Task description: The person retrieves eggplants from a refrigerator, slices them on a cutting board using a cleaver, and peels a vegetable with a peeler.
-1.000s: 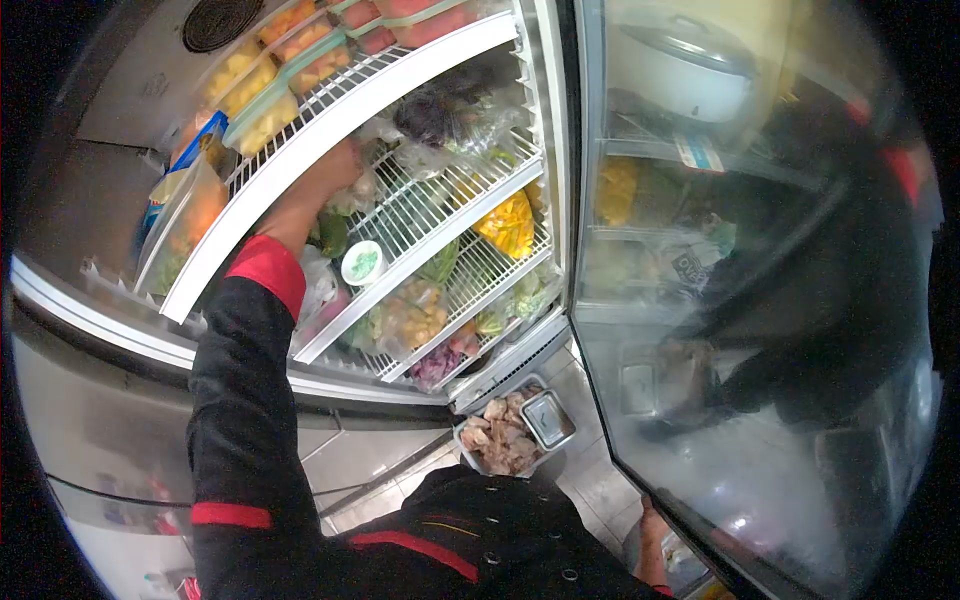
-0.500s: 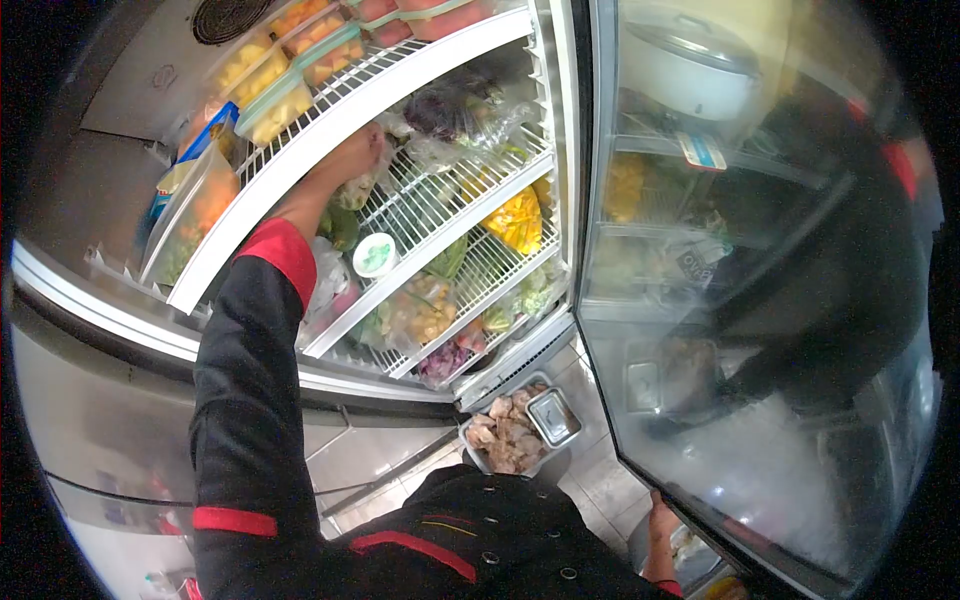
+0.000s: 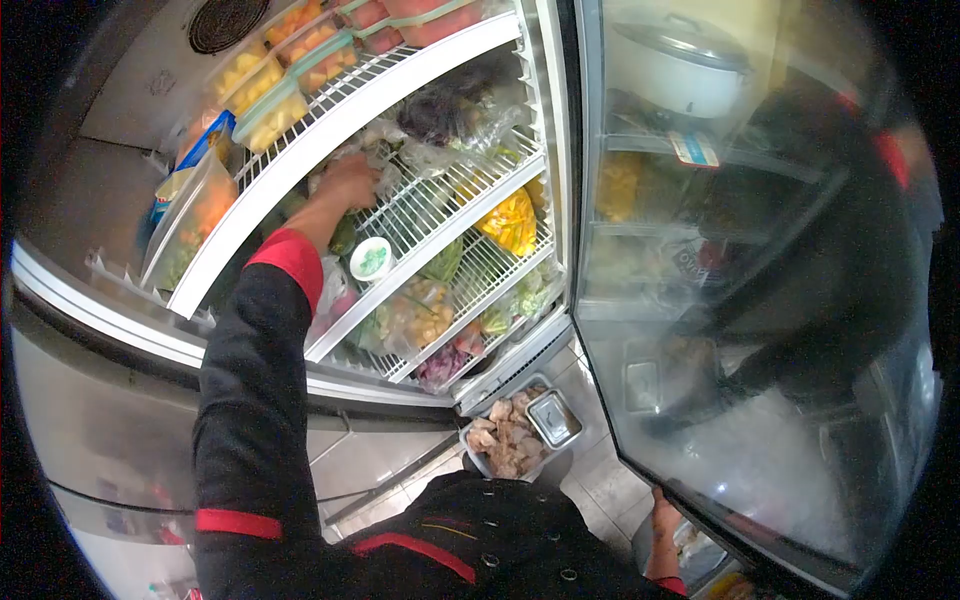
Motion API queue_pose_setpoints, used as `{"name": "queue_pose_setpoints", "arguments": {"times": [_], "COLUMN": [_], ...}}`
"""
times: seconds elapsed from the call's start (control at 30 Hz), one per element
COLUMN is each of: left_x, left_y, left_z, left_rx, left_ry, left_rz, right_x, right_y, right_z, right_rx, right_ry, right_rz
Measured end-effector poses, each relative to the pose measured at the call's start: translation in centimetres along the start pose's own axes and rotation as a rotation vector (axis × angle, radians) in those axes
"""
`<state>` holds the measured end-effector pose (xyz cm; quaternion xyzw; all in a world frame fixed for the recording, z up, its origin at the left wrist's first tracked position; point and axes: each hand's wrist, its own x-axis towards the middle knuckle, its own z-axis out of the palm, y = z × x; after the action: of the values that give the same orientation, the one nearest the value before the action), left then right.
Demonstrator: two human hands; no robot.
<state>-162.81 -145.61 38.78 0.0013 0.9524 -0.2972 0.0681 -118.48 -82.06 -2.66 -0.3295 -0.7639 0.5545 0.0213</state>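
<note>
Inside the refrigerator, my left hand (image 3: 350,184) reaches below the upper shelf. Its fingers are curled down on a clear plastic bag (image 3: 386,180); what the bag holds is hard to make out. Just below the wrist, a white tub (image 3: 371,259) with something green in it sits on the same wire shelf (image 3: 420,215). A dark purple vegetable in plastic (image 3: 432,112) lies further back. Low on the right, my right hand (image 3: 664,515) is closed on the edge of the glass door (image 3: 760,330), its fingers partly hidden.
Containers of cut fruit (image 3: 275,115) line the upper shelf (image 3: 350,150). Lower down are a bag of yellow pieces (image 3: 510,222) and bagged vegetables (image 3: 420,315). A tub of raw meat (image 3: 505,440) with a metal tray (image 3: 552,418) stands on the tiled floor (image 3: 595,470) near my body.
My left hand has come down and slightly toward me from under the upper shelf, so more of it shows. The plastic near it has shifted. My right hand stays at the door.
</note>
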Motion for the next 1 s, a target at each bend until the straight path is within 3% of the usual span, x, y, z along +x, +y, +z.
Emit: {"name": "queue_pose_setpoints", "arguments": {"times": [0.07, 0.1, 0.13, 0.23, 0.3, 0.37, 0.4, 0.47, 0.5, 0.53, 0.63, 0.7, 0.73, 0.77, 0.83, 0.9, 0.93, 1.0], "left_x": [1.6, 2.5, 3.8, 3.7, 3.3, 3.1, 3.1, 3.5, 3.7, 2.7, 0.9, -0.7, -0.1, 1.4, 1.0, -1.3, -1.1, -0.6], "left_y": [0.6, 0.4, -0.4, -1.0, -0.9, -1.0, -1.6, -2.9, -3.0, -2.7, -2.9, -2.5, -3.5, -5.2, -5.7, -2.6, -1.9, -1.2], "left_z": [1.2, 2.3, 4.0, 3.9, 2.2, 1.4, 1.9, 3.2, 3.1, 1.9, -0.3, -2.0, -0.6, 1.8, 2.2, -1.3, -1.4, -0.9], "left_rx": [0.135, 0.134, 0.113, 0.012, -0.068, -0.254, -0.255, 0.020, 0.017, -0.123, -0.059, -0.431, -0.431, -0.371, -0.308, -0.014, -0.014, -0.106], "left_ry": [-0.046, -0.042, 0.026, 0.103, 0.118, 0.246, 0.251, 0.929, 0.932, 0.778, 0.386, 0.101, 0.097, 0.236, 0.373, 0.484, 0.482, 0.401], "left_rz": [-0.031, -0.029, 0.004, 0.025, 0.013, -0.211, -0.209, -0.176, -0.172, -0.221, -0.221, -0.023, -0.032, 0.052, 0.130, -0.027, -0.028, 0.178], "right_x": [0.0, 0.4, 0.6, -0.3, -0.6, -0.4, 0.2, 0.2, -0.3, -0.6, -0.7, -0.8, -0.7, -0.5, -0.5, 0.7, 1.1, 0.1], "right_y": [0.0, 0.7, 1.2, 0.7, 0.4, 1.2, 2.5, 2.2, 1.0, 0.1, -0.3, -0.3, -0.4, -0.2, 1.1, 6.1, 7.7, 4.1], "right_z": [-0.1, -0.3, -0.4, 0.1, 0.3, 0.1, -0.1, -0.2, -0.5, -0.7, -0.5, -0.3, -0.1, 0.0, 0.2, 0.4, 0.6, 0.5], "right_rx": [0.089, -0.044, -0.176, 0.035, -0.058, -0.157, -0.187, -0.214, -0.250, -0.290, -0.353, -0.354, -0.354, -0.357, -0.133, -0.140, -0.146, -0.136], "right_ry": [-0.020, -0.054, -0.087, -0.042, -0.021, -0.007, -0.085, -0.159, -0.175, -0.194, -0.213, -0.210, -0.200, -0.208, -0.144, -0.118, -0.089, -0.064], "right_rz": [0.032, -0.002, -0.034, 0.010, -0.041, -0.093, -0.027, 0.040, 0.025, 0.012, 0.046, 0.046, 0.039, 0.032, 0.011, -0.031, -0.068, -0.032]}}
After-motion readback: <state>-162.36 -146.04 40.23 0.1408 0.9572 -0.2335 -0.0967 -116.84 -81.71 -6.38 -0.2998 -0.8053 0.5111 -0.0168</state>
